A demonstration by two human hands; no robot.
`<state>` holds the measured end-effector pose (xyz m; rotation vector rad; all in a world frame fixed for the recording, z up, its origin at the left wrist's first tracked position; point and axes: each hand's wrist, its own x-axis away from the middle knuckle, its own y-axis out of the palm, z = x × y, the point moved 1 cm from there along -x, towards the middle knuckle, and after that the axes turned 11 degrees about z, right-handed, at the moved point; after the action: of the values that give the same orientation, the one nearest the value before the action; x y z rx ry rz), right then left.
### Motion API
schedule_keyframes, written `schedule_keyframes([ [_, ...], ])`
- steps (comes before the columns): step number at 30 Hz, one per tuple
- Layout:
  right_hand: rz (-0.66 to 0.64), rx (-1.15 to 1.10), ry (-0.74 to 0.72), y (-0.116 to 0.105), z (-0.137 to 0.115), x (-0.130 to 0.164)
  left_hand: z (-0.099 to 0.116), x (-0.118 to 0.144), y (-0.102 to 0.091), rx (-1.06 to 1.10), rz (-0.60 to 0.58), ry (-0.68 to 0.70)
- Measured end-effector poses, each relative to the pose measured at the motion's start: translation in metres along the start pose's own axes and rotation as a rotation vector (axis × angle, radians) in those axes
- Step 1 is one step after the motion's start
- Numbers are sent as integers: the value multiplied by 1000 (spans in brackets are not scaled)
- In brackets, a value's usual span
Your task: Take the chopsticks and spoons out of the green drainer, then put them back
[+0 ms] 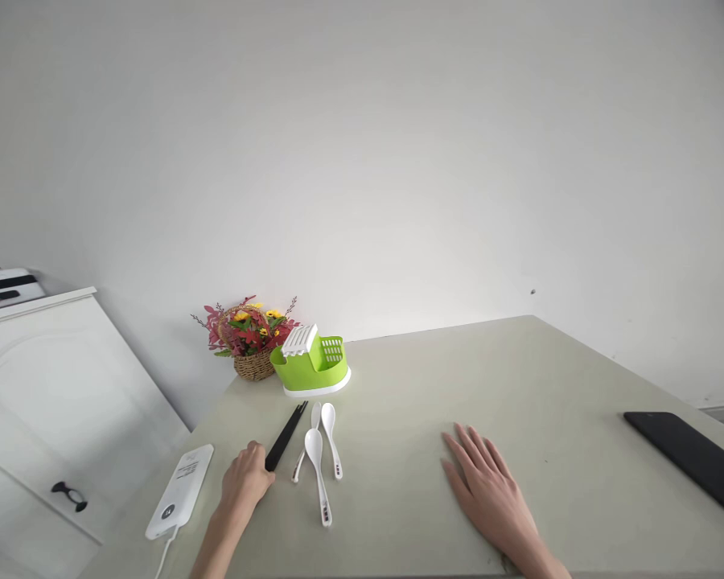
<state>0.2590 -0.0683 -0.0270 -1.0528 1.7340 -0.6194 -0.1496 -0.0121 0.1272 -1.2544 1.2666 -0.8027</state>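
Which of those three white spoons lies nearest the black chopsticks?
The left spoon, partly hidden by the front spoon. Its handle slants toward the left hand, which holds the black chopsticks; that handle and the right spoon's differ.

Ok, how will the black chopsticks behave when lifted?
Likely stiff: the black chopsticks look straight and slender. Probably apt to fan apart, since several lie together with no tie visible. Perhaps light, being so thin.

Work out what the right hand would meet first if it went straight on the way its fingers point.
Probably the wall, beyond the table: the right hand seems aimed right of the green holder, though depth is uncertain.
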Motion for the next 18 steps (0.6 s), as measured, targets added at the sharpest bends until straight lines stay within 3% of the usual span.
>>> schedule_keyframes([
  [5, -12, 5, 5, -2, -2, -2, 4, -7, -1, -85, -32, 22],
  [13, -12, -7, 16, -4, -2, -2, 8, -20, 20, -96, -9, 69],
  [18, -31, -2, 12, -4, -1, -3, 8, -20, 28, -106, 24, -8],
])
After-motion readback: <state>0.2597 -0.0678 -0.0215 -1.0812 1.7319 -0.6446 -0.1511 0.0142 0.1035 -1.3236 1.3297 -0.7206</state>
